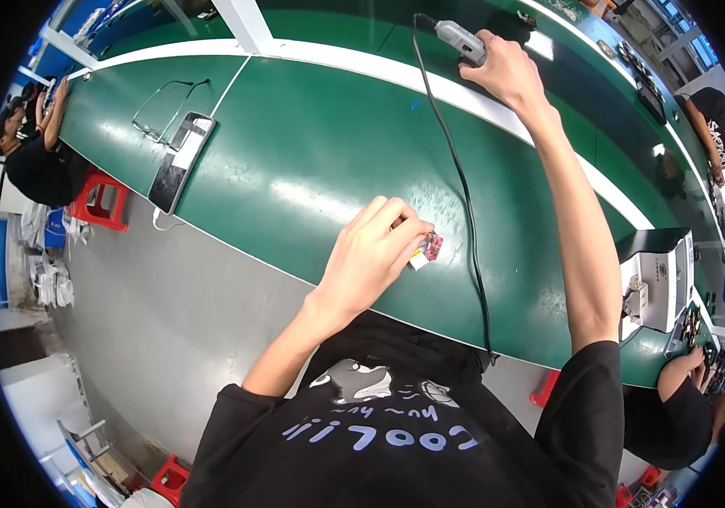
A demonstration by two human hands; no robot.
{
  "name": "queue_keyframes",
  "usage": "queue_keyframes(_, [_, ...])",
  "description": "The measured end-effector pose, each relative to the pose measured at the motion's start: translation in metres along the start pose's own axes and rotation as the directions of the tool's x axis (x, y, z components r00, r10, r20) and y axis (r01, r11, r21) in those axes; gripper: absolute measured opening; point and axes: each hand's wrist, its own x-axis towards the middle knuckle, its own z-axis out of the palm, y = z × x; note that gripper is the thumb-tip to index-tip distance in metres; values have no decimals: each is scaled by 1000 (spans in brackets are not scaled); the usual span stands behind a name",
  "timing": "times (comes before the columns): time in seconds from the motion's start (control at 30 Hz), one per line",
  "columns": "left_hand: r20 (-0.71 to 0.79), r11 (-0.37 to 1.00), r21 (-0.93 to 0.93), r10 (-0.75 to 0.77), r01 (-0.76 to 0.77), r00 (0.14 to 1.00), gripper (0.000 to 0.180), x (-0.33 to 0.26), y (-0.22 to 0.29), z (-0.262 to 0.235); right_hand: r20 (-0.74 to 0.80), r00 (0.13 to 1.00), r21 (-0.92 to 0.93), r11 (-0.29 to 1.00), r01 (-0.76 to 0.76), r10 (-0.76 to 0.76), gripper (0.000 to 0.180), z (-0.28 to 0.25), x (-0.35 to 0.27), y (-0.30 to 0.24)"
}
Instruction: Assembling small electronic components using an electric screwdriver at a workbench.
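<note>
- One black cord (464, 182) crosses the green bench (312, 127) btwn L hand (371, 245) & R hand (511, 72), just R of the red part (434, 247); white rail (345, 56) btwn near bench & gray tool (461, 41).
- Phone (178, 169) + glasses (149, 132) at bench's L end, well apart from hands; white machine (661, 279) far R; co-workers (39, 173) both sides.
- Red part, w/ white-yellow bit (418, 259), at L fingertips, R of hand; L closed, pinching it.
- Gray tool past rail, under R fingers; R gripping its lower-R end. Lifted or resting: can't tell.
- Tool's long axis diag., cord end up-L.
- Red part's axis: too small to tell.
</note>
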Motion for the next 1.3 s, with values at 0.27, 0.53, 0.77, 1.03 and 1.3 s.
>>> queue_keyframes(0.27, [47, 984, 125, 119, -124, 992, 28, 1, -5, 8, 141, 989, 152, 988, 17, -39, 38, -28, -120, -33])
queue_keyframes(0.53, [175, 973, 130, 167, -191, 970, 27, 13, -1, 3, -87, 994, 234, 969, 85, -66, 41, -47, -200, -33])
queue_keyframes(0.77, [112, 989, -9, 145, -145, 983, 38, 9, -1, 8, 96, 990, 154, 984, 89, -105, 40, -55, -262, -87])
queue_keyframes(1.03, [27, 996, -24, 91, -90, 996, 34, 0, -3, 13, 29, 982, 46, 981, 188, -189, 29, -33, -270, -102])
queue_keyframes(1.3, [98, 978, -210, 31, -9, 995, 28, -1, -3, 1, -65, 968, 47, 968, 247, -244, 31, -28, -272, -102])
